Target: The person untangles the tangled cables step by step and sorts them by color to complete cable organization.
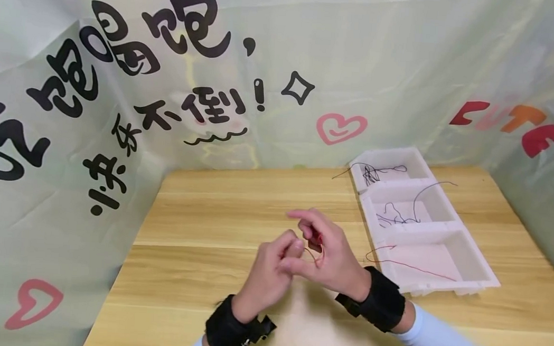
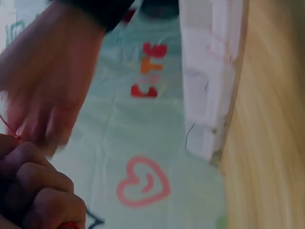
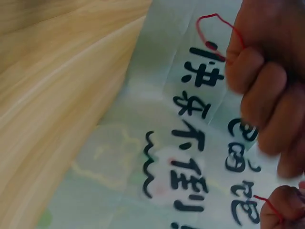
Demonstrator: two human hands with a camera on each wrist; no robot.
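Note:
A thin red string (image 1: 311, 255) runs between my two hands above the table. My left hand (image 1: 271, 268) grips it with curled fingers, and a small loop of the red string (image 3: 217, 15) stands out beside that hand in the right wrist view. Close against it, my right hand (image 1: 331, 250) has its thumb and index finger stretched toward the left hand, while its other fingers curl over red string. A short piece of red string crosses the right fingertips (image 3: 281, 205) at the bottom of the right wrist view. The palms are mostly hidden.
To the right stands a white tray (image 1: 477, 285) with three compartments. Tangled black strings (image 1: 371, 173) lie in the far and middle ones. Another red string (image 1: 416, 266) lies across the near one, looping over its left rim. A printed cloth (image 1: 389, 58) hangs behind the wooden table (image 1: 181, 262).

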